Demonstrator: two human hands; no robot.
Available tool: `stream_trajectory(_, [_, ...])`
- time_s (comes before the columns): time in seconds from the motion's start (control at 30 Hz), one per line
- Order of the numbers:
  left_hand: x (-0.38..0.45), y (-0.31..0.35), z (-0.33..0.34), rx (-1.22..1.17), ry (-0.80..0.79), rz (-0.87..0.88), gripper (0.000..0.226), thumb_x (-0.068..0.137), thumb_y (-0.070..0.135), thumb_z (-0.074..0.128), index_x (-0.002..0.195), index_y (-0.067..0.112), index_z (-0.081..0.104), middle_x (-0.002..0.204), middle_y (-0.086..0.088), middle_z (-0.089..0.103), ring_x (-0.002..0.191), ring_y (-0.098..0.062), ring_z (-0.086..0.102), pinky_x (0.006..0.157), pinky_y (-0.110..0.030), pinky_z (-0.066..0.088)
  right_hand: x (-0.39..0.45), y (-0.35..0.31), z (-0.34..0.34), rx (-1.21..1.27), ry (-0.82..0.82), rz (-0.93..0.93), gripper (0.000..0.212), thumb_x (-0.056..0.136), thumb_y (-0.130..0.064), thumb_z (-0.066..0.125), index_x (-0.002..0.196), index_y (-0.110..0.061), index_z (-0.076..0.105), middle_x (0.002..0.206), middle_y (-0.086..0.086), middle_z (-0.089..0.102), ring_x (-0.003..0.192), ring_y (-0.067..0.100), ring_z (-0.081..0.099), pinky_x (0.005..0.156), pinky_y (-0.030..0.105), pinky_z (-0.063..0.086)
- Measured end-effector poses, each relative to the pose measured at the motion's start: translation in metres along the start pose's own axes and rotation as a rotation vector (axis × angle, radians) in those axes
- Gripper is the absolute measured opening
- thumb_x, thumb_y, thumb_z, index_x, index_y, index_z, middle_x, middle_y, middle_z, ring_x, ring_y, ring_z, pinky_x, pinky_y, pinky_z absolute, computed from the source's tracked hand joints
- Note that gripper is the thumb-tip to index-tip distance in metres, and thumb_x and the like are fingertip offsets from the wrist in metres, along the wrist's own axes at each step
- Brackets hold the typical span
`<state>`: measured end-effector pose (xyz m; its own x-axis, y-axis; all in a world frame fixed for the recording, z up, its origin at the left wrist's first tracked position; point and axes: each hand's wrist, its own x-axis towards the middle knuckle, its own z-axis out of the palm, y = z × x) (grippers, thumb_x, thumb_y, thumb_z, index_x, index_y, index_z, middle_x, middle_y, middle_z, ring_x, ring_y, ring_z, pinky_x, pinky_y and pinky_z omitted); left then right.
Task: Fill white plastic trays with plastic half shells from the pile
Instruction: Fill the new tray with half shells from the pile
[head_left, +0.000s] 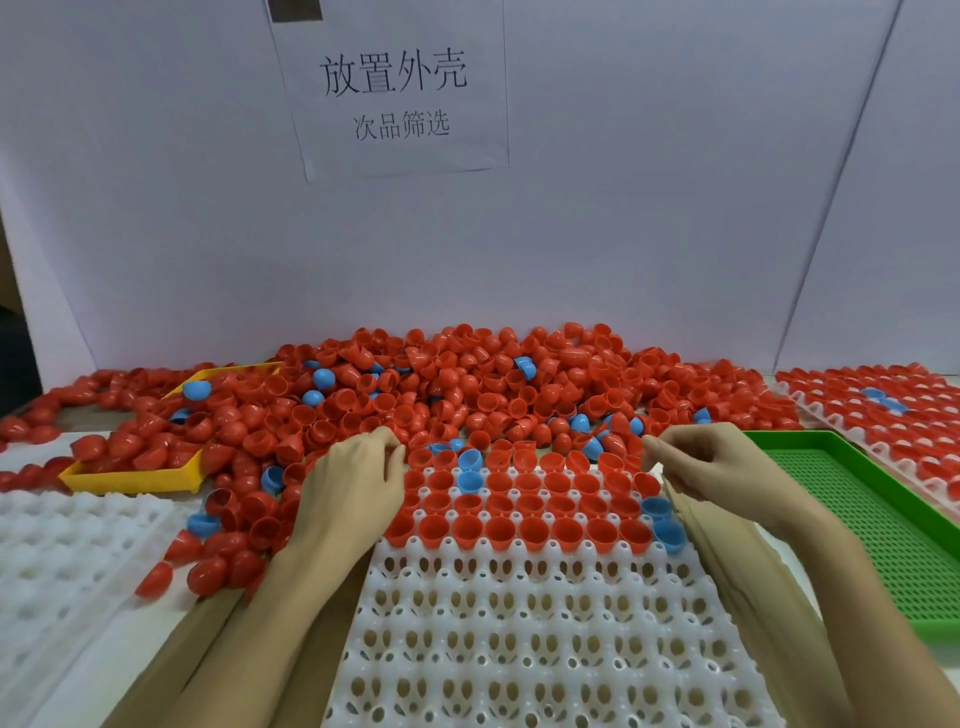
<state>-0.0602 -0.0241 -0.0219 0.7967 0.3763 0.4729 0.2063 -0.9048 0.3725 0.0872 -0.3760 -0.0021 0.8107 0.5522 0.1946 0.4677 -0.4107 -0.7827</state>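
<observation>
White tray (519, 649) nearest; left hand (353, 483), right hand (711, 467) curled at pile (467, 395).

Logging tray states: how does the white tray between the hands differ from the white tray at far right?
The centre tray holds shells only in its far rows, near rows empty; the right tray looks full where visible. The centre tray lies mostly in view; the right tray is cut off by the frame and partly hidden behind the green tray. Both carry mostly red shells, few blue.

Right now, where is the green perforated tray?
In the head view, the green perforated tray lies on the right side, just beyond the right hand, between the central white tray and a filled tray.
</observation>
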Motion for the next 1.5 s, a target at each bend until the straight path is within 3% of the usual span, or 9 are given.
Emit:
stream_trajectory(0.27, [0.060,0.016,0.030,-0.158,-0.062,0.168,0.015,0.102,0.020,0.058,0.109,0.015,0.070,0.108,0.002,0.061,0.095,-0.014,0.061,0.084,-0.032,0.053,0.009,-0.002,0.029,-0.092,0.199,-0.141,0.044,0.103,-0.048,0.057,0.069,-0.025,0.073,0.051,0.010,0.049,0.048,0.011,0.039,0.055,0.032,0.036])
stream_trajectory(0.43, [0.112,0.021,0.048,0.160,-0.149,0.393,0.036,0.104,0.021,0.053,0.139,0.014,0.056,0.138,-0.006,0.048,0.124,-0.025,0.052,0.087,-0.041,0.058,0.009,-0.005,0.034,-0.093,0.252,-0.181,0.047,0.105,-0.042,0.055,0.068,-0.020,0.073,0.052,0.010,0.051,0.046,0.006,0.040,0.051,0.021,0.034])
stream_trajectory(0.57, [0.138,0.033,0.064,0.433,-0.243,0.499,0.054,0.106,0.033,0.051,0.157,0.034,0.035,0.165,-0.006,0.026,0.145,-0.031,0.034,0.110,-0.044,0.046,0.009,-0.006,0.036,-0.103,0.262,-0.193,0.047,0.106,-0.037,0.056,0.067,-0.018,0.073,0.051,0.011,0.052,0.045,0.006,0.039,0.049,0.019,0.033])
stream_trajectory(0.77, [0.140,0.052,0.086,0.593,-0.340,0.470,0.061,0.104,0.016,0.051,0.159,0.031,0.027,0.155,-0.005,0.043,0.140,-0.032,0.039,0.107,-0.045,0.042,0.008,-0.006,0.036,-0.091,0.260,-0.181,0.047,0.107,-0.034,0.056,0.067,-0.017,0.073,0.046,-0.003,0.047,0.043,0.006,0.038,0.048,0.019,0.032])
stream_trajectory(0.93, [0.135,0.043,0.085,0.279,-0.139,0.442,0.057,0.092,-0.007,0.059,0.142,0.018,0.050,0.134,-0.001,0.058,0.122,-0.023,0.050,0.085,-0.036,0.054,0.009,-0.004,0.037,-0.085,0.256,-0.168,0.047,0.107,-0.035,0.055,0.067,-0.018,0.073,0.045,-0.005,0.046,0.040,0.007,0.037,0.047,0.019,0.032])
stream_trajectory(1.17, [0.105,0.033,0.039,-0.396,0.074,0.191,0.034,0.085,0.003,0.077,0.115,0.018,0.069,0.114,0.007,0.070,0.103,-0.013,0.065,0.094,-0.029,0.053,0.011,-0.001,0.039,-0.084,0.271,-0.189,0.049,0.106,-0.041,0.054,0.065,-0.022,0.072,0.047,0.008,0.050,0.041,0.007,0.036,0.047,0.021,0.030])
stream_trajectory(1.33, [0.033,0.046,0.004,-0.970,-0.058,-0.009,0.036,0.083,0.017,0.084,0.115,0.030,0.072,0.112,0.007,0.075,0.103,-0.010,0.071,0.077,-0.026,0.061,0.007,-0.025,0.041,0.028,0.234,-0.198,0.039,0.105,-0.037,0.058,0.073,-0.024,0.076,0.053,0.010,0.056,0.047,0.014,0.045,0.051,0.027,0.038])
stream_trajectory(1.43, [-0.005,0.059,-0.009,-1.101,-0.150,-0.021,0.034,0.082,0.028,0.085,0.113,0.034,0.073,0.114,0.007,0.075,0.101,-0.013,0.073,0.073,-0.022,0.060,-0.001,-0.050,0.044,0.213,0.088,-0.204,0.014,0.100,-0.034,0.067,0.099,-0.024,0.077,0.067,0.001,0.068,0.053,0.008,0.058,0.053,0.019,0.046])
stream_trajectory(1.5, [-0.017,0.068,-0.011,-1.092,-0.167,0.015,0.032,0.083,0.028,0.085,0.111,0.034,0.073,0.112,0.008,0.075,0.100,-0.013,0.072,0.072,-0.024,0.061,-0.006,-0.065,0.049,0.324,-0.078,-0.197,0.027,0.096,-0.032,0.073,0.123,-0.028,0.070,0.090,0.001,0.076,0.064,0.010,0.071,0.056,0.018,0.052])
